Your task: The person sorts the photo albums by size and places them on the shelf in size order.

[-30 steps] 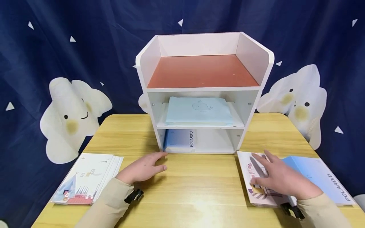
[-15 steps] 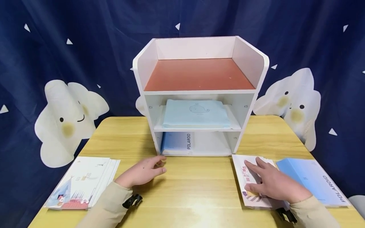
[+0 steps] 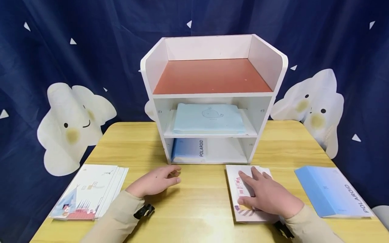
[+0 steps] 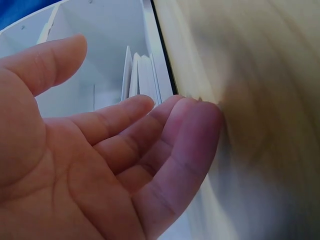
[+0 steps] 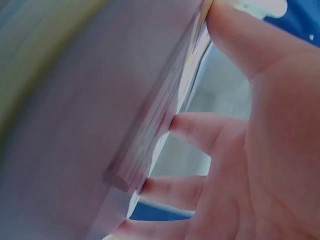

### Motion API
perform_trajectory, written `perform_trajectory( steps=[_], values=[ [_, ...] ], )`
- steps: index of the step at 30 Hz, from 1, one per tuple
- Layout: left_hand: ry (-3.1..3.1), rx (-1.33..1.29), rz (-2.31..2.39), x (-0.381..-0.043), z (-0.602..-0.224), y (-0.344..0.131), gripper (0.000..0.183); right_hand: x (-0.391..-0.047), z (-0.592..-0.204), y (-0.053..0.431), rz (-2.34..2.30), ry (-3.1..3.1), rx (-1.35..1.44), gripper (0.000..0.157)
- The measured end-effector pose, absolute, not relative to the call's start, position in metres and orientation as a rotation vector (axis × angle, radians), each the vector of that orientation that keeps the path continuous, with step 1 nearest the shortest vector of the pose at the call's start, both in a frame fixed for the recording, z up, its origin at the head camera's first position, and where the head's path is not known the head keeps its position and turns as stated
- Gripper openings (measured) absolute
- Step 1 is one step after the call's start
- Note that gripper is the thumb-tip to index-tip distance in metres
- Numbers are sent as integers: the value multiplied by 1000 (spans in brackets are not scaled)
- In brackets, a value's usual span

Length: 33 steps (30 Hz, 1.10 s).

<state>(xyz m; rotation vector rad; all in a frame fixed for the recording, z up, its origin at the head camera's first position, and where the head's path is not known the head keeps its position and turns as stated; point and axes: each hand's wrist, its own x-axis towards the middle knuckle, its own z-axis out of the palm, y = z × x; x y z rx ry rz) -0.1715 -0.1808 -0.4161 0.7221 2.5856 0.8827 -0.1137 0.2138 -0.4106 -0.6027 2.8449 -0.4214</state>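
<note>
A pinkish-white book (image 3: 241, 189) with a printed picture lies flat on the table in front of the shelf unit. My right hand (image 3: 268, 195) rests on its cover, fingers spread and thumb out to the side; in the right wrist view the fingertips touch the cover at the edge of the book (image 5: 100, 100). My left hand (image 3: 155, 182) lies on the table before the lower left corner of the white shelf unit (image 3: 212, 95). Its fingers hang loosely bent and the palm (image 4: 75, 175) holds nothing in the left wrist view.
A light blue whale book (image 3: 209, 118) lies on the middle shelf. A blue POLAROID book (image 3: 188, 148) is on the bottom shelf, and another POLAROID book (image 3: 343, 192) sits at the table's right. Several pale books (image 3: 88, 192) lie stacked at the left, before a dark blue curtain (image 3: 127, 67).
My right hand and the pinkish-white book under it have moved left, away from the POLAROID book on the right. My left hand stays in about the same place.
</note>
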Motion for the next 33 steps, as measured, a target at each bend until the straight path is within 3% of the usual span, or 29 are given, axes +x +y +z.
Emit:
perform_trajectory(
  steps=[10,24,33],
  values=[
    [2573,766,879,-172,-419,-176,50,-113,-408,162,-362,2850,-757,80],
    [2616,780,851,-170,-419,-173,47,-122,-409,94,-259,2909,-810,76],
    [2664,774,832,-170,-425,-167,25,-125,-411,73,-181,2956,-802,76]
  ],
)
